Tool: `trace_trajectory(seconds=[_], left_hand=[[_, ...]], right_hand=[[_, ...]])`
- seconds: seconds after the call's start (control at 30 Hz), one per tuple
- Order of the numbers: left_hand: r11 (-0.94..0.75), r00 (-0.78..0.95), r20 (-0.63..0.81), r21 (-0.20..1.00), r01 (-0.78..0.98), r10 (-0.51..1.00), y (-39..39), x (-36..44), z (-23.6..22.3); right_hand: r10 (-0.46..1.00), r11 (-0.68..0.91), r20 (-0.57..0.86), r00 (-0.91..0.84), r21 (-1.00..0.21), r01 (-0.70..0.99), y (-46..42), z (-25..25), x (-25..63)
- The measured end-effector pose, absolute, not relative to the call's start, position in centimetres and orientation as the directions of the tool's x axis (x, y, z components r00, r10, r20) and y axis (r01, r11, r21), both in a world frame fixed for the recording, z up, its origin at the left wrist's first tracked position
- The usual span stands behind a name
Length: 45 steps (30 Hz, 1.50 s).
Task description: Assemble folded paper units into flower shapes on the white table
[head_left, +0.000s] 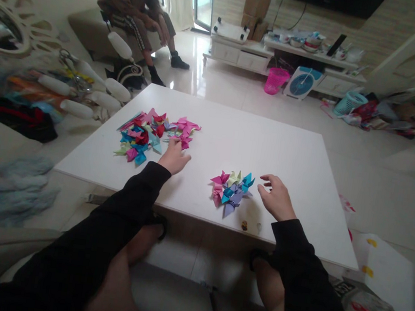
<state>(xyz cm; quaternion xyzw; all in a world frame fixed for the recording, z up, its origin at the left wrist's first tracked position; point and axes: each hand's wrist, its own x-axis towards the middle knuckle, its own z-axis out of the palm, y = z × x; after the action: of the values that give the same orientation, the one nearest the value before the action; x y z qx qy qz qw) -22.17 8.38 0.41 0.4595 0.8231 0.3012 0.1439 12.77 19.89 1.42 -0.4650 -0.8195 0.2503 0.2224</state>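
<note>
My left hand (174,158) reaches to the right edge of a large pile of folded paper cranes (141,136) in pink, red, blue, green and purple. Its fingertips are at a magenta paper crane (185,141), and the thumb stands apart from the fingers. Whether the fingertips touch the paper I cannot tell. A smaller group of paper cranes (229,191) in pink, pale green, blue and lilac lies near the front edge. Just right of the blue crane (248,181) hovers my right hand (277,199), fingers curved and apart, with nothing in it.
The white table (271,138) has a small dark-yellow object (244,225) and a tiny pale piece (258,227) by its front edge. A lamp with white tubes (114,90) stands at the left corner. Another person (135,8) sits beyond the table; a white box (379,270) is at right.
</note>
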Motion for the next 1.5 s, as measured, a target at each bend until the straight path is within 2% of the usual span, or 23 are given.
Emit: trace_trajectory(seconds=[0.17, 0.27, 0.37, 0.53, 0.87, 1.07, 1.23, 1.33, 1.5], left_hand=[[0.019, -0.256, 0.321, 0.591, 0.807, 0.912, 8.2, -16.1, 3.5], [-0.2, -0.025, 0.371, 0.556, 0.807, 0.928, 8.3, -12.8, 3.9], [-0.344, 0.144, 0.391, 0.51, 0.788, 0.909, 8.4, -10.3, 3.4], [-0.456, 0.287, 0.39, 0.462, 0.761, 0.875, 8.4, -8.4, 2.8], [-0.501, 0.374, 0.355, 0.402, 0.767, 0.857, 8.1, -8.1, 2.7], [-0.547, 0.433, 0.354, 0.351, 0.76, 0.829, 7.9, -7.9, 3.0], [-0.542, 0.412, 0.377, 0.362, 0.758, 0.829, 7.8, -8.4, 3.0], [-0.504, 0.352, 0.391, 0.411, 0.76, 0.85, 7.8, -9.0, 3.0], [-0.454, 0.274, 0.4, 0.475, 0.754, 0.874, 7.9, -9.6, 3.1]], right_hand=[[0.895, 0.399, 0.15, -0.42, -0.69, 0.604, 19.3, 2.6, 11.9], [0.912, 0.323, 0.112, -0.394, -0.786, 0.526, 19.1, 3.0, 11.3], [0.925, 0.224, 0.047, -0.377, -0.869, 0.441, 19.2, 2.7, 11.1], [0.925, 0.071, -0.07, -0.374, -0.934, 0.35, 19.4, 2.2, 11.0], [0.912, 0.014, -0.102, -0.397, -0.96, 0.279, 19.0, 2.2, 10.9], [0.953, 0.093, -0.019, -0.302, -0.932, 0.351, 19.3, 1.6, 11.1], [0.939, 0.167, 0.031, -0.342, -0.912, 0.375, 19.8, 2.1, 12.1], [0.934, 0.283, 0.088, -0.345, -0.774, 0.567, 20.6, 2.0, 13.6], [0.919, 0.333, -0.013, -0.394, -0.509, 0.794, 21.9, 0.5, 16.1]])
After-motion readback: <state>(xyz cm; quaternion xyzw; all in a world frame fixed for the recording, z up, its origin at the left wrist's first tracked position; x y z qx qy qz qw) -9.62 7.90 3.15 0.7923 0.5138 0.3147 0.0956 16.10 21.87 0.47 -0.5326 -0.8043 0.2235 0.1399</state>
